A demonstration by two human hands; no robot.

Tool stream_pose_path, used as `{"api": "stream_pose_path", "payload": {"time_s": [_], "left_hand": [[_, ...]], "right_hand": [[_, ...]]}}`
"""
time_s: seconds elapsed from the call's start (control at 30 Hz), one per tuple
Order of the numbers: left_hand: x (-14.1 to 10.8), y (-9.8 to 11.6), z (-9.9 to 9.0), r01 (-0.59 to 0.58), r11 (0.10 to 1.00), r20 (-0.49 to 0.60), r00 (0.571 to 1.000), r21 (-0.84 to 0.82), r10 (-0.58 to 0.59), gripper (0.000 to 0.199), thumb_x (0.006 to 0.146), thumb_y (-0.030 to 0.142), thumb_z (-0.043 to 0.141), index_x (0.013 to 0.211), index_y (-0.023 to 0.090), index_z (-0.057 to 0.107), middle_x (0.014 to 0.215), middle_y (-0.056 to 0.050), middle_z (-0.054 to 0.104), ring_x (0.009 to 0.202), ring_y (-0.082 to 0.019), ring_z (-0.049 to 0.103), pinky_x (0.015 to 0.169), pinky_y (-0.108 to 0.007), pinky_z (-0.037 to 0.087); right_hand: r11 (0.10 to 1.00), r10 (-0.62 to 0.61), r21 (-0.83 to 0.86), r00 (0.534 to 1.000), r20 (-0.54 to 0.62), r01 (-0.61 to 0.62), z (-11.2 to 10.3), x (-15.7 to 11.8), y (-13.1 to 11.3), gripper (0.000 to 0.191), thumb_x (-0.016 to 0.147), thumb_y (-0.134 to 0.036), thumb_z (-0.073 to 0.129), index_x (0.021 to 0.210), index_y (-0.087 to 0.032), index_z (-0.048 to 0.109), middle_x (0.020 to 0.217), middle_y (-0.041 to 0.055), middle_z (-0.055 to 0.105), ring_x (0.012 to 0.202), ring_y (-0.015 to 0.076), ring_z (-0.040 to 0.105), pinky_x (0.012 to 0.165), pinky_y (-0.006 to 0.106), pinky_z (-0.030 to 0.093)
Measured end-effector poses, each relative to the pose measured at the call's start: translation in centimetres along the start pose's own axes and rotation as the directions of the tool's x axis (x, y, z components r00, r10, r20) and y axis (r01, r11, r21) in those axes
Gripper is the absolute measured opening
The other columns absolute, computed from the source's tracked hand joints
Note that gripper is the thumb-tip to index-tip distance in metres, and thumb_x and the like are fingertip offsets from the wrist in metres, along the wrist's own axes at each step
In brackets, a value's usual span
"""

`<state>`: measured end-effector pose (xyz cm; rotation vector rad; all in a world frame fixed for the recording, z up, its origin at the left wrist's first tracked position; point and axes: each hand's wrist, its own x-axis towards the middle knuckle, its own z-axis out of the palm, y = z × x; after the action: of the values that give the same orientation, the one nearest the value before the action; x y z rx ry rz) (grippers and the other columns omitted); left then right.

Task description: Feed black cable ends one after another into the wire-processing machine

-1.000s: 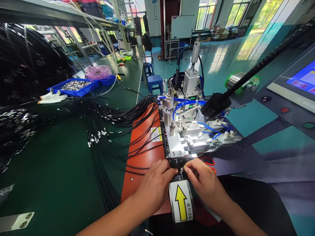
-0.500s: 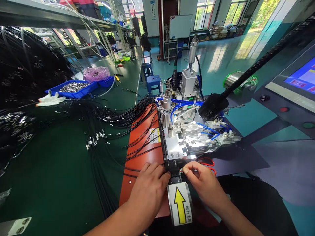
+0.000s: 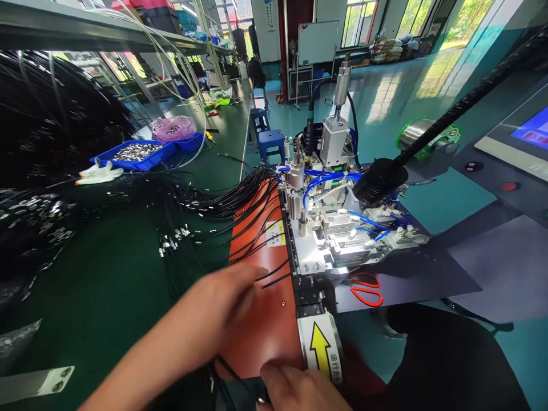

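My left hand [image 3: 229, 291] is over the left part of the red-brown board [image 3: 274, 337], blurred, its fingertips close to the black cables [image 3: 274, 279] that run into the machine's edge. What its fingers hold, if anything, is hidden. Low in the view, my right hand [image 3: 299, 388] is at the board's front edge with its fingers curled, next to a small shiny tip and dark cables [image 3: 225, 394]; its grip is not clear. The black track block [image 3: 310, 297] and the yellow-arrow plate [image 3: 319, 342] lie between board and machine [image 3: 338, 234].
Red-handled scissors [image 3: 368, 291] lie right of the track. A bundle of black cables with metal ends [image 3: 173, 242] is on the green table [image 3: 115, 302]. Blue trays [image 3: 137, 157], a white glove [image 3: 100, 172], a solder spool [image 3: 422, 137] and a control panel [image 3: 509, 165] surround the machine.
Both hands have left the black track block. My left hand moved left and up over the board; my right hand came down and left to the front edge. The view shifted slightly.
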<state>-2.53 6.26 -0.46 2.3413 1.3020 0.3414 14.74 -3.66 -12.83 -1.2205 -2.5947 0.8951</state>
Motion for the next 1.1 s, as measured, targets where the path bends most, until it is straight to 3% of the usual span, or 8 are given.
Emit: {"api": "stream_pose_path", "payload": {"time_s": [0.2,0.3,0.37,0.5,0.63,0.83,0.97,1.1], "left_hand": [[-2.3,-1.3,-7.7,0.293,0.943,-0.302,0.924,0.160,-0.236,0.033,0.095,0.045,0.049,0.109,0.025,0.070,0.092,-0.004,0.073,0.071,-0.022,0.066,0.062,-0.030,0.052],[-3.2,-0.9,-8.9,0.349,0.922,-0.328,0.901,0.165,-0.283,0.036,0.094,0.047,0.048,0.107,0.023,0.071,0.087,-0.004,0.072,0.064,-0.020,0.062,0.056,-0.028,0.048],[-3.4,-0.4,-8.7,0.302,0.937,-0.298,0.923,0.176,-0.242,0.032,0.095,0.044,0.049,0.106,0.023,0.070,0.089,-0.004,0.072,0.068,-0.020,0.062,0.060,-0.028,0.050],[-2.4,1.5,-5.8,0.041,0.992,-0.021,0.999,0.121,-0.039,0.021,0.098,0.026,0.048,0.108,0.025,0.067,0.097,-0.002,0.070,0.084,-0.019,0.065,0.074,-0.028,0.052],[-0.2,3.4,-1.1,-0.200,0.979,0.234,0.954,0.026,0.189,0.014,0.096,0.019,0.054,0.101,0.020,0.067,0.095,-0.004,0.069,0.090,-0.020,0.066,0.079,-0.028,0.051],[1.6,3.8,4.8,-0.292,0.956,0.135,0.946,-0.036,0.294,0.022,0.099,0.023,0.050,0.117,0.017,0.063,0.098,-0.007,0.070,0.090,-0.020,0.067,0.077,-0.028,0.051],[1.6,3.2,8.7,-0.307,0.951,-0.031,0.951,-0.016,0.307,0.022,0.100,0.025,0.046,0.110,0.016,0.064,0.082,-0.005,0.067,0.074,-0.017,0.065,0.062,-0.026,0.048],[1.6,2.4,11.4,-0.240,0.967,-0.186,0.957,-0.084,0.221,0.018,0.100,0.021,0.046,0.099,0.016,0.063,0.079,-0.004,0.065,0.070,-0.016,0.062,0.063,-0.026,0.045]], "right_hand": [[0.980,0.123,0.133,0.973,0.193,-0.150,-3.1,1.0,-2.2,0.021,0.084,-0.019,0.058,0.100,-0.013,0.071,0.091,0.0136,0.077,0.080,0.0321,0.076,0.062,0.031,0.051],[0.979,0.068,0.185,0.990,0.122,-0.090,-2.3,1.0,-2.1,0.021,0.083,-0.015,0.055,0.093,-0.016,0.073,0.090,0.0113,0.076,0.081,0.0285,0.075,0.065,0.030,0.051],[0.970,0.051,0.237,0.998,0.035,-0.058,-1.8,0.9,-1.8,0.019,0.080,-0.014,0.055,0.086,-0.017,0.072,0.084,0.0085,0.075,0.076,0.0244,0.073,0.064,0.028,0.050],[0.926,0.099,0.376,0.986,-0.136,-0.041,-3.8,0.2,-0.7,0.017,0.085,-0.019,0.051,0.084,-0.021,0.068,0.076,0.0026,0.071,0.067,0.0177,0.067,0.057,0.024,0.046],[0.886,0.256,0.440,0.944,-0.209,-0.142,-7.1,-1.3,2.5,0.022,0.093,-0.038,0.051,0.088,-0.026,0.068,0.068,-0.0001,0.067,0.056,0.0169,0.061,0.052,0.026,0.046],[0.780,0.376,0.582,0.915,-0.146,-0.228,-8.5,-4.0,8.1,0.032,0.091,-0.053,0.056,0.103,-0.026,0.069,0.086,0.0056,0.073,0.076,0.0235,0.069,0.062,0.029,0.055],[0.671,0.439,0.717,0.881,-0.179,-0.189,-8.4,-4.8,8.2,0.033,0.090,-0.048,0.061,0.110,-0.022,0.066,0.090,0.0062,0.071,0.078,0.0223,0.068,0.068,0.030,0.056],[0.614,0.566,0.768,0.780,-0.267,-0.183,-7.8,-5.3,7.6,0.043,0.085,-0.042,0.067,0.123,-0.023,0.059,0.094,0.0021,0.064,0.060,0.0126,0.057,0.054,0.025,0.050]]}}
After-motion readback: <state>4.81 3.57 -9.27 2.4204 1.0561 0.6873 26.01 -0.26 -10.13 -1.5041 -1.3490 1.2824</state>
